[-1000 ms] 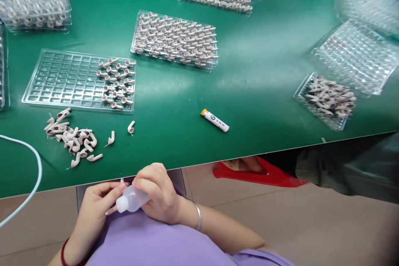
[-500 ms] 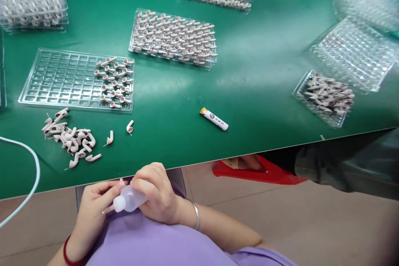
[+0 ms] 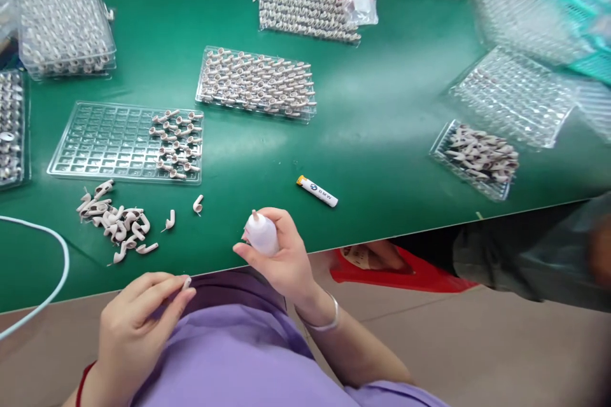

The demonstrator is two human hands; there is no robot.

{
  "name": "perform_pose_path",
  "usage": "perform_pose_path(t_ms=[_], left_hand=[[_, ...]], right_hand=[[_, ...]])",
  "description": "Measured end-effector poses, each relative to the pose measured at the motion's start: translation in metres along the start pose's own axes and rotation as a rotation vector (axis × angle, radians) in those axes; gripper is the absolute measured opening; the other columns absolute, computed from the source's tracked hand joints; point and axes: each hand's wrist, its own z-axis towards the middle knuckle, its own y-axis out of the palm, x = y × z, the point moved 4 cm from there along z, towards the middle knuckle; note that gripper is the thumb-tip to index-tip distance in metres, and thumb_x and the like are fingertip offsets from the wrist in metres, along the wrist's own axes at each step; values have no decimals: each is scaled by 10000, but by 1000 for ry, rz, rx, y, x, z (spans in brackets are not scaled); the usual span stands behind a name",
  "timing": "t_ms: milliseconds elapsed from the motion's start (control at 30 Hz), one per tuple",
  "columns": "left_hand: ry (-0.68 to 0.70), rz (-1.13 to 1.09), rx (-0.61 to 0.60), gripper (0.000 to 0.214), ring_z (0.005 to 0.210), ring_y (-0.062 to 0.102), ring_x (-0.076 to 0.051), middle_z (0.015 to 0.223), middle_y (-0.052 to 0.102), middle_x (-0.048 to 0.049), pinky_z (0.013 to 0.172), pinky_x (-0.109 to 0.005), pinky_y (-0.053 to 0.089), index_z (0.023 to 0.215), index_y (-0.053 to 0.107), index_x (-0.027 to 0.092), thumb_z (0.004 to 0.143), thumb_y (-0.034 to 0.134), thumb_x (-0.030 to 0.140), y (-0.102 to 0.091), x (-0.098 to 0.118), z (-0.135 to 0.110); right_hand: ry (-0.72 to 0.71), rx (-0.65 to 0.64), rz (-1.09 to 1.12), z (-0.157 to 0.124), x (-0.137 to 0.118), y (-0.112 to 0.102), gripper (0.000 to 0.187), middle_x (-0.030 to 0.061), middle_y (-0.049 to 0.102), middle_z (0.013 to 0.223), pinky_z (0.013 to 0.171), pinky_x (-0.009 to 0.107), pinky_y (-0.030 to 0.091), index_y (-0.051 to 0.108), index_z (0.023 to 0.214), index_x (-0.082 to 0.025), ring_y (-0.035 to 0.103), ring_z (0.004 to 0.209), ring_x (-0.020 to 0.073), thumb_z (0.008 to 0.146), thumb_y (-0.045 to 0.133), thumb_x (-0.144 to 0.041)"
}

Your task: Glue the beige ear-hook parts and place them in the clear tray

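My right hand is wrapped round a small white squeeze bottle, held nozzle-up over the near edge of the green table. Below the table edge, my left hand pinches a small beige part between thumb and fingertips. A loose pile of the same beige hooked parts lies on the table to the left. Behind it is a clear plastic tray with several parts set in its right-hand cells.
A full tray of parts stands mid-table, with more trays behind and stacked trays at far left. A lighter lies near the front edge. Right: a small tray of loose parts. A white cable loops at left.
My right hand has lifted the bottle away from my left hand, up and right to the table edge, nozzle now upward. The left hand stays low with the part. The view has tilted up.
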Motion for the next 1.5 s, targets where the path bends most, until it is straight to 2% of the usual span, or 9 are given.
perform_pose_path(t_ms=[300, 533, 667, 800, 1000, 1133, 1200, 1367, 1500], left_hand=[[206, 204, 59, 101, 641, 647, -112, 794, 702, 15, 619, -212, 541, 907, 731, 255, 818, 706, 214, 0, 12, 28], [226, 397, 163, 160, 782, 675, -173, 865, 729, -16, 719, -278, 502, 876, 755, 244, 892, 608, 306, -21, -11, 127], [176, 572, 103, 288, 872, 682, -222, 954, 748, -71, 767, -319, 497, 927, 764, 193, 926, 495, 296, -27, -29, 182], [173, 621, 11, 319, 864, 672, -230, 936, 753, -70, 761, -330, 496, 879, 769, 193, 906, 469, 296, -18, -41, 208], [183, 682, -75, 366, 844, 667, -195, 954, 735, -62, 756, -296, 506, 895, 772, 174, 932, 441, 326, -15, -45, 214], [198, 703, -59, 511, 920, 646, -170, 998, 680, 4, 780, -266, 487, 1040, 738, 145, 983, 306, 412, -17, -30, 200], [208, 709, -57, 458, 861, 645, -166, 948, 679, -9, 726, -255, 477, 988, 751, 162, 972, 376, 424, -11, -19, 187], [185, 718, -328, 304, 764, 628, -218, 794, 659, -53, 635, -310, 438, 781, 735, 207, 918, 537, 392, 22, 4, 152], [145, 730, -396, 236, 743, 617, -218, 814, 650, -60, 651, -317, 430, 813, 723, 195, 899, 559, 342, 30, 11, 139]], right_hand=[[13, -12, 31, 4, 6, 2, 382, -10, 582, 857, 595, 245, 510, 527, 1024, -243, 578, 691, 129, 749, 785, -306], [-9, -1, 50, 6, 3, 2, 350, -10, 594, 862, 583, 233, 507, 544, 1011, -241, 571, 679, 123, 755, 774, -306], [-19, 1, 28, 7, 2, 2, 344, -12, 590, 851, 577, 228, 500, 548, 1000, -239, 565, 671, 120, 750, 778, -292], [-31, 6, 19, 7, 2, 2, 327, -10, 588, 852, 572, 230, 494, 555, 990, -236, 562, 670, 121, 754, 773, -296], [-48, 3, 0, 7, 2, 0, 325, -7, 593, 860, 570, 232, 495, 553, 997, -236, 564, 677, 125, 763, 767, -306], [-65, 8, -3, 8, 1, 0, 320, -8, 595, 856, 560, 231, 492, 552, 1000, -240, 564, 670, 124, 770, 762, -311], [-71, 10, -1, 8, -1, 1, 322, -12, 594, 857, 554, 227, 491, 548, 1002, -242, 567, 670, 123, 772, 762, -312], [-77, 7, 17, 10, -3, 1, 318, -20, 596, 854, 567, 230, 499, 535, 995, -245, 576, 678, 124, 774, 757, -301], [-68, 14, 25, 9, -2, 1, 321, -23, 594, 850, 567, 227, 487, 544, 998, -249, 569, 675, 122, 767, 764, -283]])
